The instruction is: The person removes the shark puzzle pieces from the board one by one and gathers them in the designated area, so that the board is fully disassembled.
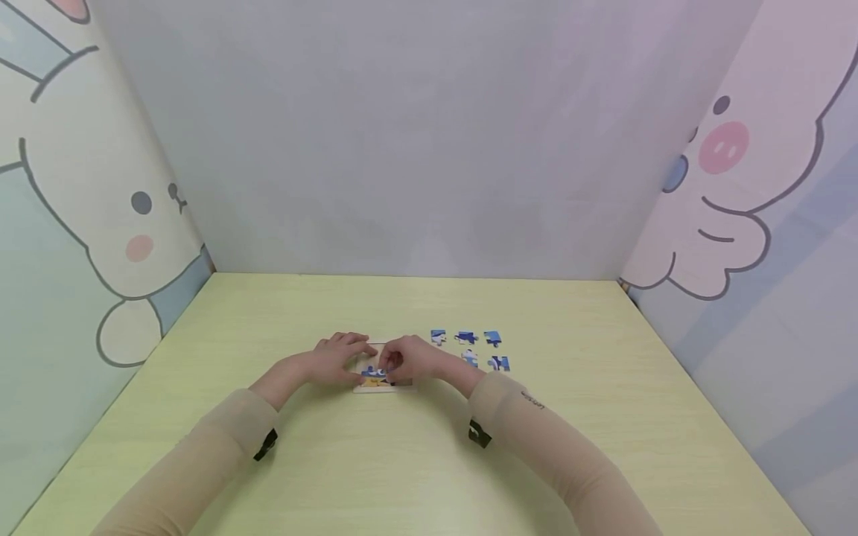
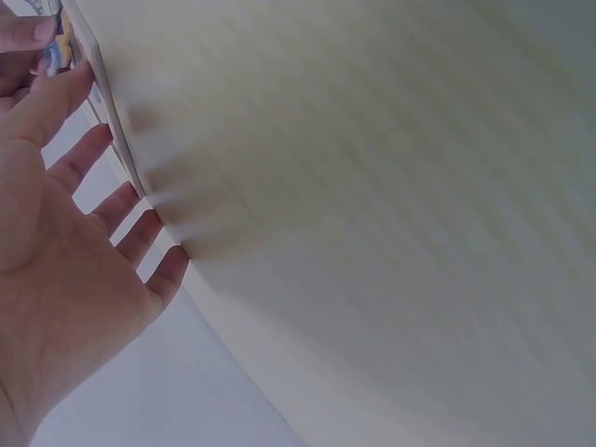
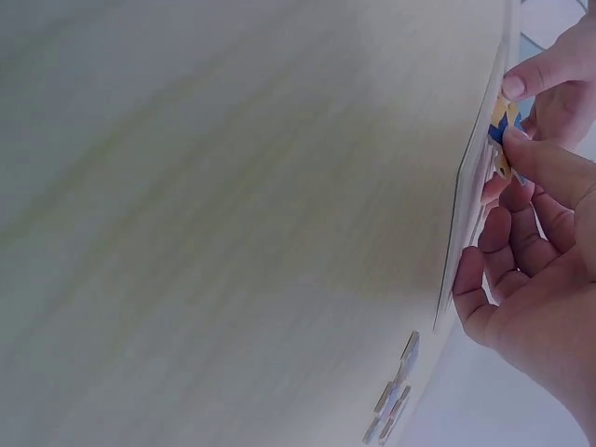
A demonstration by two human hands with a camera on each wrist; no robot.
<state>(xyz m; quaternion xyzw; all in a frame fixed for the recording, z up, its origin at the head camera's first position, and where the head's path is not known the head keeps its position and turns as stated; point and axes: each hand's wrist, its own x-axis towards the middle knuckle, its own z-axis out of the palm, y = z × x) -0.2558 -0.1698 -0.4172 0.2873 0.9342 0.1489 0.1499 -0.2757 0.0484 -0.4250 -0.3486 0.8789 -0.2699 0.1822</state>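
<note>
A small puzzle tray (image 1: 365,391) with a pale rim lies flat between the two hands. Blue and yellow puzzle pieces (image 1: 372,380) sit in its near left part. My left hand (image 1: 335,360) spreads its fingers along the tray's left side, thumb at the near corner; the left wrist view shows its fingertips right at the rim. My right hand (image 1: 414,357) reaches over the tray from the right and pinches a jigsaw piece (image 3: 505,169) between thumb and index finger, close over the fitted pieces. The fingers cover much of that piece.
Several loose jigsaw pieces, among them a blue one (image 1: 492,338) and one with a dark pattern (image 1: 499,363), lie to the right of the tray, partly behind the right wrist. The pale yellow table (image 1: 402,469) meets a grey wall (image 1: 415,149) at the back and printed side panels.
</note>
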